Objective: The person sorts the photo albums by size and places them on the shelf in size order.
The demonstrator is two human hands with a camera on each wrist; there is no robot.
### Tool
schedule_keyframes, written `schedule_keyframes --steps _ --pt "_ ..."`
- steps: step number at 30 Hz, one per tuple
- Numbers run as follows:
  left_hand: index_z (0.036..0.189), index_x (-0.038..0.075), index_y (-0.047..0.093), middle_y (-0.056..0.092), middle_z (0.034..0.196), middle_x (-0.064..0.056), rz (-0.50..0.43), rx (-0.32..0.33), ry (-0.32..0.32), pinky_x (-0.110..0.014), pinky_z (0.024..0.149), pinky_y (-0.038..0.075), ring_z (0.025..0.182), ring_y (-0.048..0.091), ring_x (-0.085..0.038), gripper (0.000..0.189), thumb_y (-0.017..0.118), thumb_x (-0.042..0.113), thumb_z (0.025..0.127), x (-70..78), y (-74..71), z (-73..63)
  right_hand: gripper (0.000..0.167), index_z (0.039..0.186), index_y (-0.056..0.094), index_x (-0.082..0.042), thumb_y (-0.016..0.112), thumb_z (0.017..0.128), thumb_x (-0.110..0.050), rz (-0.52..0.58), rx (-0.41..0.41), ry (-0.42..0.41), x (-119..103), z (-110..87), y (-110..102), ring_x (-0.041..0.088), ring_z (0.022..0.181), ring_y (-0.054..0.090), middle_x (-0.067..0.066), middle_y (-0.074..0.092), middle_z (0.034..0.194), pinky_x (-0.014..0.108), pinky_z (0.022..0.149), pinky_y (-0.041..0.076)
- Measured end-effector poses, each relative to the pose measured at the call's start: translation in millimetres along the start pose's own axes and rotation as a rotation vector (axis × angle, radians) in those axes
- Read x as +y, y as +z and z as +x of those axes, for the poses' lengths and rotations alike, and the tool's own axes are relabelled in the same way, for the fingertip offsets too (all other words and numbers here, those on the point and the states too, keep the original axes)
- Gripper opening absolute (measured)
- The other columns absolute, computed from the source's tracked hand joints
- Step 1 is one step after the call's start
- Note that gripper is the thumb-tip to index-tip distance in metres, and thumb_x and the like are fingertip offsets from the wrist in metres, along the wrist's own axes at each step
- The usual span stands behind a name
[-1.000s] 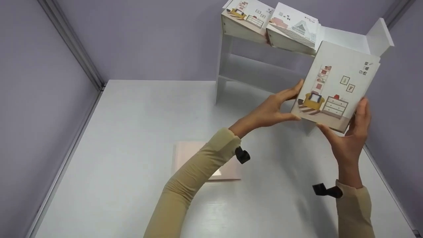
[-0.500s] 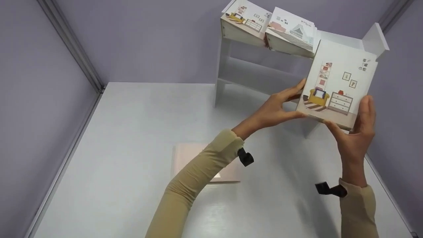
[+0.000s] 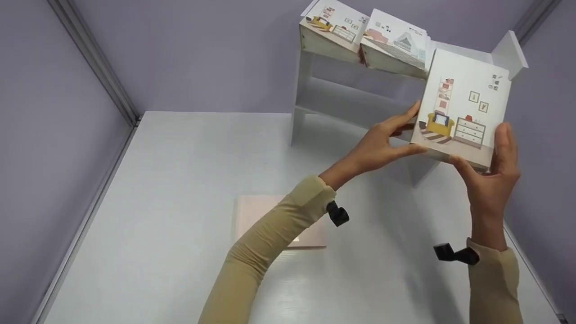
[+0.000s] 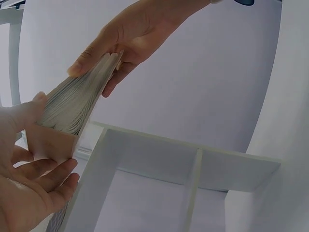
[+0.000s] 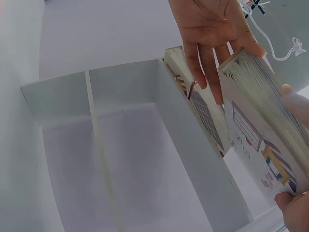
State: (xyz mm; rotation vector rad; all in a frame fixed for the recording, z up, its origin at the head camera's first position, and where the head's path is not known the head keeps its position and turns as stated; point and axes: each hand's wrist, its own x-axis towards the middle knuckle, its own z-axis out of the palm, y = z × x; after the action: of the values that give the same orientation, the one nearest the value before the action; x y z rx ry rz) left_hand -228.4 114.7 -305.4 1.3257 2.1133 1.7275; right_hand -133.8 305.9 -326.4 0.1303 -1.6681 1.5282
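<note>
A thick book [image 3: 468, 101], its pale cover drawn with a yellow armchair and a chest of drawers, lies tilted in front of the right end of a white shelf [image 3: 301, 85]. My left hand [image 3: 378, 144] grips its lower left corner, thumb at the bottom edge and fingers at the left side. From the lower right, my right hand [image 3: 490, 184] holds it, the thumb at the bottom edge and the fingers along the right side. Page edges of the book [image 4: 79, 101] show between both hands in the left wrist view. The fingers behind the book are partly hidden.
Two similar illustrated books, a left one [image 3: 344, 22] and a middle one [image 3: 398, 38], rest on the shelf's sloped top. An upright end panel [image 3: 508, 49] stands at its right. A flat pink item [image 3: 254, 209] lies on the white table [image 3: 180, 180], partly behind my left sleeve.
Both hands have carried the book to the right and slightly up in the head view, and it now lies closer to the end panel. The other books keep their places.
</note>
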Motion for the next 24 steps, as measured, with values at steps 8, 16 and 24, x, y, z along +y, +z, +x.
schedule_keyframes --steps 8,16,24 --pt "0.149 0.016 0.019 0.032 0.149 0.003 0.052 0.028 0.032 -0.010 0.093 0.038 0.118 0.047 0.003 0.082 0.067 0.031 0.084 -5.8 2.5 6.4 0.080 0.136 0.044 0.000 0.080 0.064 0.004 -0.070 0.035 -0.016 -8 4.6 5 0.027 0.121 0.045 0.018 0.034 0.144 0.018 0.089 0.044" --pt "0.148 0.016 0.019 0.032 0.149 0.004 0.076 0.034 0.042 -0.008 0.094 0.036 0.118 0.047 0.003 0.081 0.066 0.033 0.084 -1.8 1.1 12.9 0.076 0.133 0.048 -0.002 0.080 0.065 0.001 -0.116 0.056 -0.009 -11 10.0 6 0.025 0.117 0.051 0.019 0.042 0.140 0.018 0.087 0.046" --pt "0.147 0.023 0.028 0.032 0.148 0.007 0.052 0.048 0.099 -0.009 0.095 0.035 0.115 0.048 0.004 0.072 0.065 0.032 0.086 -1.3 1.8 15.1 0.077 0.133 0.047 0.001 0.083 0.065 -0.007 -0.128 0.034 -0.015 -11 15.7 3 0.024 0.120 0.051 0.022 0.043 0.138 0.018 0.088 0.046"
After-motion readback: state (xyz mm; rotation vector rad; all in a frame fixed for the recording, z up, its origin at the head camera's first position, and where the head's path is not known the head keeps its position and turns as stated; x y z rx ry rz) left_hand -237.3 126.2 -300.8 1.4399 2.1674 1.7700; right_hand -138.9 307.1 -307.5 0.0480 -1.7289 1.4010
